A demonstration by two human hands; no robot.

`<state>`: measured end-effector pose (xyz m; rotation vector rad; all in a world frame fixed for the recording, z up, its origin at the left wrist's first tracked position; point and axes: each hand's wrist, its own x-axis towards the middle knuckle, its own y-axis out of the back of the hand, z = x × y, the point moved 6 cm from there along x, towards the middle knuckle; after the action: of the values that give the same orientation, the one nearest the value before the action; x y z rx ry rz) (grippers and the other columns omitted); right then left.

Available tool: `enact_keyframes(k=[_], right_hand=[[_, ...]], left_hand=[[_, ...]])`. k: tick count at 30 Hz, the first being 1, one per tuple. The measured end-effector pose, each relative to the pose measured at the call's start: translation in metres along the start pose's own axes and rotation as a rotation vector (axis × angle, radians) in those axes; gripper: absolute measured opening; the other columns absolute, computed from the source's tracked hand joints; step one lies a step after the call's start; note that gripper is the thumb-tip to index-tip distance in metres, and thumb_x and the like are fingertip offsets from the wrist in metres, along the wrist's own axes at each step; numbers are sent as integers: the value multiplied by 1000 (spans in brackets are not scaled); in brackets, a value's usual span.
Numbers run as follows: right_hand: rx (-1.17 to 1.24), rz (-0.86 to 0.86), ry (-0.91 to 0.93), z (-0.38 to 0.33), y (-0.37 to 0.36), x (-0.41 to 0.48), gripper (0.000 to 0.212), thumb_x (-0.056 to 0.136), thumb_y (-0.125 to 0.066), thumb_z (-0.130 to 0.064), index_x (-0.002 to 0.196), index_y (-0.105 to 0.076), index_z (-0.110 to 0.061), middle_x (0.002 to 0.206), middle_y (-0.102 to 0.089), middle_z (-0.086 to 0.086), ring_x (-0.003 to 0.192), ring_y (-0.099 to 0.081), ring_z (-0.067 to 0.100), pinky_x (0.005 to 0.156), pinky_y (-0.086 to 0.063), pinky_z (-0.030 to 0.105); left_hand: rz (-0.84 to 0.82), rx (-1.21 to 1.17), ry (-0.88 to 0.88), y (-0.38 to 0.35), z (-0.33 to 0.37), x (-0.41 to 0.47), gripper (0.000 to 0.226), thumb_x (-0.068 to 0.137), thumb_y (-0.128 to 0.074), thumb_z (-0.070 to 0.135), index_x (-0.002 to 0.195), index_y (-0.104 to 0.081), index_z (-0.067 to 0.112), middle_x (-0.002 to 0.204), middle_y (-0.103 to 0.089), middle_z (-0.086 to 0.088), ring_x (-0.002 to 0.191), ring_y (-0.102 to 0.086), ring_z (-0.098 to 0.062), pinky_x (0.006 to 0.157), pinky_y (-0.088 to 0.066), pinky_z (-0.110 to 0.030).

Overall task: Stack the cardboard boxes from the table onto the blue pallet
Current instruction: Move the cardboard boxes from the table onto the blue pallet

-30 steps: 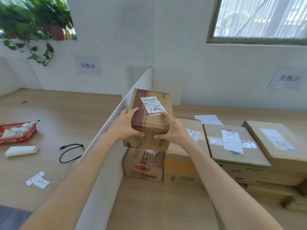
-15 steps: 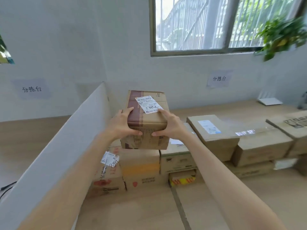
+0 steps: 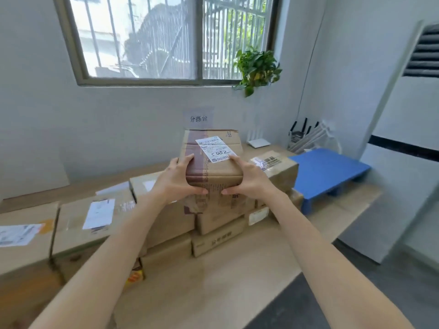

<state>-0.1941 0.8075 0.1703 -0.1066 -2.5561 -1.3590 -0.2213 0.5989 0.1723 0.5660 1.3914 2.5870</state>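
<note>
I hold a small cardboard box (image 3: 215,160) with a white label marked "5002" and brown tape up in the air. My left hand (image 3: 177,180) grips its left near edge and my right hand (image 3: 247,179) grips its right near edge, thumbs on the front face. Below it several cardboard boxes (image 3: 99,224) lie stacked on the wooden table (image 3: 225,276). The blue pallet (image 3: 325,170) sits bare on the table's far right end, to the right of the held box.
A tall white air-conditioner unit (image 3: 403,162) stands right of the table. A router (image 3: 259,143) and a bundle of rolled white tubes (image 3: 308,138) lie near the back wall. A potted plant (image 3: 256,67) hangs by the window. Grey floor shows at lower right.
My view has swung right with the box still held in both hands; the white divider and left table have left the view, and the blue pallet has come into sight.
</note>
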Motion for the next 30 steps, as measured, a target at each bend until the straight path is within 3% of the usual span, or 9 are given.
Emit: enact_keyframes(k=[9,17,30], right_hand=[[-14,165,-239,173,130,-50,109,61,-87,-46,150,-23,-36,137,-44,7,124,-44,27,102,-41,46],[-60,241,-391,301,208,-64,112,60,-88,-45,150,-23,-35,137,-44,9,122,-46,26,102,-42,43],[-93,229,-456,492,306,67,117,55,-90,-46,150,-23,-39,139,-46,8,124,-47,26,105,-40,42]], left_hand=[[-156,-3,-240,-120,182,86,109,62,-83,50,149,-21,31,140,-36,-7,123,-44,-28,100,-42,-39],[-262,-49,-396,-227,294,164,111,60,-83,54,149,-19,35,142,-35,-6,124,-43,-27,98,-41,-39],[-292,-111,-399,-357,397,367,113,63,-81,54,151,-14,33,137,-34,-5,123,-43,-27,98,-44,-41]])
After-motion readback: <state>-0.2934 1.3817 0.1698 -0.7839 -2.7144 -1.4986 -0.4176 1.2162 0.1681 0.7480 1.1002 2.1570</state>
